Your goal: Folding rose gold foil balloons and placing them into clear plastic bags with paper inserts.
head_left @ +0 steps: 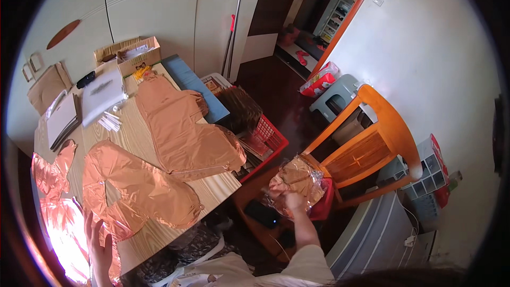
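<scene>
Flat, uninflated rose-gold foil balloons lie over the wooden table. One is a large angular foil balloon (186,133); nearer me is a curved foil balloon (143,191) with a small hole in it. Bright light glares off another foil balloon (64,234) at the left edge. My left hand (99,247) is beside the curved balloon's near end, fingers stretched out and holding nothing. Off to the right, my right hand (294,201) is closed on a crinkled clear plastic bag (313,180) with rose-gold foil inside, over the chair seat. Its fingertips are partly hidden.
A black phone (262,213) lies on the wooden chair (366,149), beside the bag. Papers, white sticks (110,121), a cardboard box (139,56) and a blue board (194,87) occupy the table's far side. A red crate (271,135) stands on the floor between table and chair.
</scene>
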A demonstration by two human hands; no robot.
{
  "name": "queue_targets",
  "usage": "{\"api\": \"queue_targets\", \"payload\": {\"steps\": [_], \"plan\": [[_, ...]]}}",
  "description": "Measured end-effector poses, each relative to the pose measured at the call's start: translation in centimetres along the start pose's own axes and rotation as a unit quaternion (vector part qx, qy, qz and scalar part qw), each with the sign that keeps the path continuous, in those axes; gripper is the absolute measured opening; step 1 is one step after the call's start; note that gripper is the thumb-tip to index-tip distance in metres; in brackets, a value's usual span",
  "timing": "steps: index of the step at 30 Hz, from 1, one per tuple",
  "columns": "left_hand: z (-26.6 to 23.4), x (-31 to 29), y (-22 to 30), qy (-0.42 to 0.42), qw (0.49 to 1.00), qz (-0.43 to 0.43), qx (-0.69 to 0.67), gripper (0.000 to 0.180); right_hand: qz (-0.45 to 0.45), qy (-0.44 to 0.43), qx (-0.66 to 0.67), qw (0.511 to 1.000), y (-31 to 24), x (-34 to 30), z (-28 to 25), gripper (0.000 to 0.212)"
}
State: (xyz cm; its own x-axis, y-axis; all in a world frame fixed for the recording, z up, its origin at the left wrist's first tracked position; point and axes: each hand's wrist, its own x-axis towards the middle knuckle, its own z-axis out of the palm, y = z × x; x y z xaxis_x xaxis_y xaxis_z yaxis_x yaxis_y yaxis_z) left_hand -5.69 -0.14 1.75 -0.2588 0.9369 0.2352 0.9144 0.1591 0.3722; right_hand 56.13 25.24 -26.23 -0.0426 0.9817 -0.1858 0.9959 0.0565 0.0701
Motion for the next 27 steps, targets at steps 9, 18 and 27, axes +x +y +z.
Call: {"api": "queue_targets", "payload": {"steps": [9,18,27], "plan": [[-0.4,1.6,4.5,0.04,0.992,0.088,-0.079,0.03,-0.006,0.249,0.499,0.83,10.7,1.7,-15.2,0.021],[2.4,1.8,12.8,-0.059,0.923,0.227,-0.305,0.031,-0.036,0.107,0.862,0.495,-2.7,-9.7,-35.0,0.041],[3.8,0.5,13.4,-0.082,0.902,0.258,-0.336,0.035,-0.025,0.103,0.838,0.535,-8.0,-13.5,-38.2,0.047]]}}
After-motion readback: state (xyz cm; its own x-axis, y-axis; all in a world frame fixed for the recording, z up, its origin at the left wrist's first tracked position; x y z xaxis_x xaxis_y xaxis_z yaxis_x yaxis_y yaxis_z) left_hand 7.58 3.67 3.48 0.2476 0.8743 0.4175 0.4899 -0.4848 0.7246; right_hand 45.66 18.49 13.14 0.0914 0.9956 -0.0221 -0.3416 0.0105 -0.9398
